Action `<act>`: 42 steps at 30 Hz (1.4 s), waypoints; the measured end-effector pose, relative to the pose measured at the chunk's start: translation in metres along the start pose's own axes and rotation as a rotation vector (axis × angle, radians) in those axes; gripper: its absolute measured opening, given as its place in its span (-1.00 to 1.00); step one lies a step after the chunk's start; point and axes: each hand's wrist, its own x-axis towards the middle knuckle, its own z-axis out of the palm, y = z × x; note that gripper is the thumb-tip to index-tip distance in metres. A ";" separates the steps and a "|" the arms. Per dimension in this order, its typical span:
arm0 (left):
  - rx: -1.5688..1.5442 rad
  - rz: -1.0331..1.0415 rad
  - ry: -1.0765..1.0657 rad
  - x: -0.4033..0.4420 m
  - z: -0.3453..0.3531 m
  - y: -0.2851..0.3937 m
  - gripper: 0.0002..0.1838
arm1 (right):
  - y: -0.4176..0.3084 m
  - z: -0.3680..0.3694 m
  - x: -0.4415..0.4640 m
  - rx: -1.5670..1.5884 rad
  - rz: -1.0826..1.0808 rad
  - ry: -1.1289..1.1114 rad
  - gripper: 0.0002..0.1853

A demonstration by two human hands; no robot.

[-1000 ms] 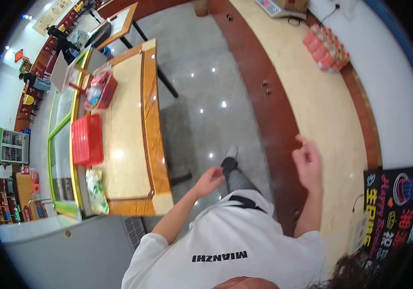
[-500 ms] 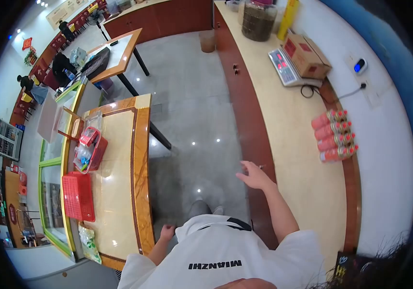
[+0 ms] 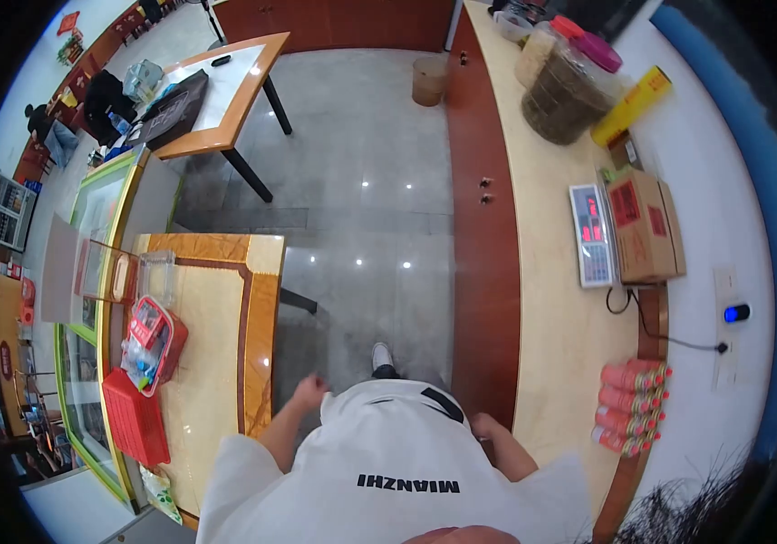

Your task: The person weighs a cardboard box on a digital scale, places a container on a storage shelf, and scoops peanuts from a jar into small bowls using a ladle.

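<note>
My left hand [image 3: 309,393] hangs at my left side, between my white T-shirt and the tiled table. Its fingers look loosely curled, with nothing seen in them. Low against my right side is my right hand [image 3: 488,426], close to the red cabinet front [image 3: 483,335]; its fingers are mostly hidden. Neither hand touches the things on the surfaces. One white shoe [image 3: 381,354] shows ahead of me on the grey floor.
To my left, the tiled table [image 3: 212,354] bears a red basket [image 3: 169,349] of packets and a red crate [image 3: 132,417]. On the right-hand counter [image 3: 547,299] stand a scale [image 3: 593,238], a carton [image 3: 646,227], a large jar [image 3: 565,100] and several pink canisters [image 3: 624,408]. A bin [image 3: 428,82] stands ahead.
My right hand has dropped from its outstretched position by the cabinet to my side. The view has shifted forward, and the counter things now sit lower in it.
</note>
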 end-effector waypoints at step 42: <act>-0.209 0.048 0.445 0.904 -0.796 0.522 -0.63 | -0.090 -1.181 0.557 0.478 0.143 0.256 -0.50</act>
